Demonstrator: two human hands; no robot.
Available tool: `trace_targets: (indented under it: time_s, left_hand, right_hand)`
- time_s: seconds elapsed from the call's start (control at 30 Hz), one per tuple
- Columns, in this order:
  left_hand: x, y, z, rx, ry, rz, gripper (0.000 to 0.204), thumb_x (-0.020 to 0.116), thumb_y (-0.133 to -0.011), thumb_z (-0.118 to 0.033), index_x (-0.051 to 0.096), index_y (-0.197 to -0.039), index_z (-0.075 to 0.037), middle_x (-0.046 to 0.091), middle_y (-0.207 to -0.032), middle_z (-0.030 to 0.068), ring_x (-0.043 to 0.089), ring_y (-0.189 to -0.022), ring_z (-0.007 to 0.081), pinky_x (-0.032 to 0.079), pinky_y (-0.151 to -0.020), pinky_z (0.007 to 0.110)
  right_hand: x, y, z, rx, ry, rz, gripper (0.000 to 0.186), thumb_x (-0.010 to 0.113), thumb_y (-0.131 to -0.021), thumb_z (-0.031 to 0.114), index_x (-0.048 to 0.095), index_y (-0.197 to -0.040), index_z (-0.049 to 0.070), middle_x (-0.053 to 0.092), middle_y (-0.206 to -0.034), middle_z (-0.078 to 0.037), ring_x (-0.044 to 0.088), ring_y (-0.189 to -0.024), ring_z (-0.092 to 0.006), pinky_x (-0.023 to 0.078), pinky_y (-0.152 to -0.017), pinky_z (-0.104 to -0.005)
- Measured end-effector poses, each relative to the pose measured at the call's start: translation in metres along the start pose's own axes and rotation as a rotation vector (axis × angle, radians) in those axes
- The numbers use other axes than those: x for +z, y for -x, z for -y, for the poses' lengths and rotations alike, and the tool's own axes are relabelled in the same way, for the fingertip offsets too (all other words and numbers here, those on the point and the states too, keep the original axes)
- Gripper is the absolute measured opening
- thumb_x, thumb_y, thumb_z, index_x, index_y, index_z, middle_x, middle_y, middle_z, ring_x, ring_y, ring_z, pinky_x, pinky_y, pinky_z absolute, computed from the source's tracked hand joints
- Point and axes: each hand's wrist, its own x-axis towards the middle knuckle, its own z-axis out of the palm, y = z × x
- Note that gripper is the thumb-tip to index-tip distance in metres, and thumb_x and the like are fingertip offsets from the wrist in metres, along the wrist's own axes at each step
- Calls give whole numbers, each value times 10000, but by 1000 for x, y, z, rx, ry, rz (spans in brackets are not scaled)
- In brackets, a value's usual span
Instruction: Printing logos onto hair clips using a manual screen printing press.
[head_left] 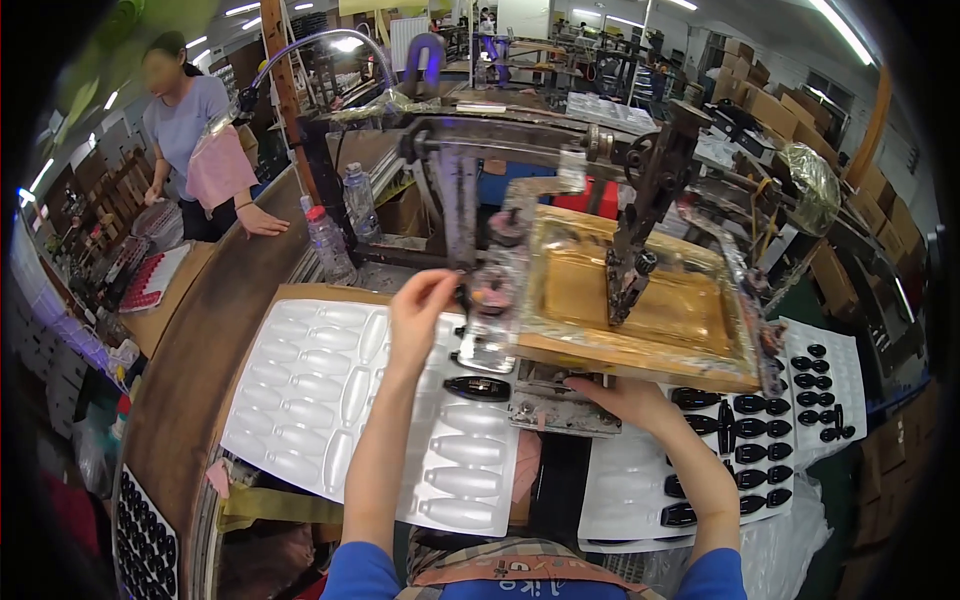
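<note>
My left hand [420, 305] is closed in a pinch beside the left clamp [490, 298] of a printing machine [650, 165], on something dark I cannot make out. My right hand [625, 400] reaches beneath the machine's wooden-rimmed screen [555, 349] to the metal fixture [560, 417], its fingers mostly hidden. Left of the fixture, a white moulded tray [300, 350] has many bottle-shaped hollows, with a glossy black piece [476, 389] in it. At right, white trays [625, 505] hold several black pieces [760, 450].
A co-worker [188, 130] stands at back left, a hand on the curved wooden bench [190, 400]. Two plastic bottles [332, 245] stand behind the left tray. Another tray of black pieces [145, 530] is at lower left. Cardboard boxes [780, 110] are stacked at back right.
</note>
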Motion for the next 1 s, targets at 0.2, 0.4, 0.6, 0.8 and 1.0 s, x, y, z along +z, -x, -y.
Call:
trace_targets:
  time_s: [0.2, 0.4, 0.6, 0.8, 1.0]
  left_hand:
    - [-57, 79, 8, -284, -223, -157, 136, 554, -831, -112, 560, -833, 24, 569, -716, 29, 529, -623, 76, 433, -575, 196]
    - [-36, 129, 44, -444, -196, -148, 150, 567, -824, -126, 540, -808, 20, 547, -649, 20, 505, -551, 66, 412, -513, 187]
    - [-29, 135, 49, -470, -569, -204, 294, 581, -810, -242, 533, -669, 13, 524, -543, 65, 508, -481, 150, 388, -462, 283]
    - [-27, 132, 40, -303, -1215, -59, 364, 560, -798, -321, 503, -616, -11, 558, -626, 160, 528, -532, 345, 403, -502, 395]
    - [-8, 102, 8, -104, -821, -117, 209, 552, -805, -204, 539, -774, 3, 573, -765, 168, 561, -641, 326, 440, -555, 383]
  right_hand:
    - [-6, 45, -59, 66, -79, -166, 385, 529, -810, 270, 509, -1099, 17, 532, -1072, -178, 469, -1042, -318, 340, -911, -370]
    - [2, 47, -127, 164, 369, -182, 225, 440, -771, 66, 521, -949, -45, 529, -993, -259, 486, -949, -372, 371, -852, -415]
    - [5, 29, -106, 375, 635, 336, 261, 491, -773, 142, 546, -1010, 51, 540, -1036, -181, 482, -1010, -317, 370, -871, -407]
    - [12, 31, -130, -210, 641, -280, 240, 530, -732, 127, 558, -948, 25, 584, -901, -175, 548, -850, -350, 430, -767, -397]
    - [-13, 54, -107, 146, 292, -249, 330, 575, -701, 77, 477, -1010, 16, 586, -945, -130, 578, -760, -290, 455, -688, -346]
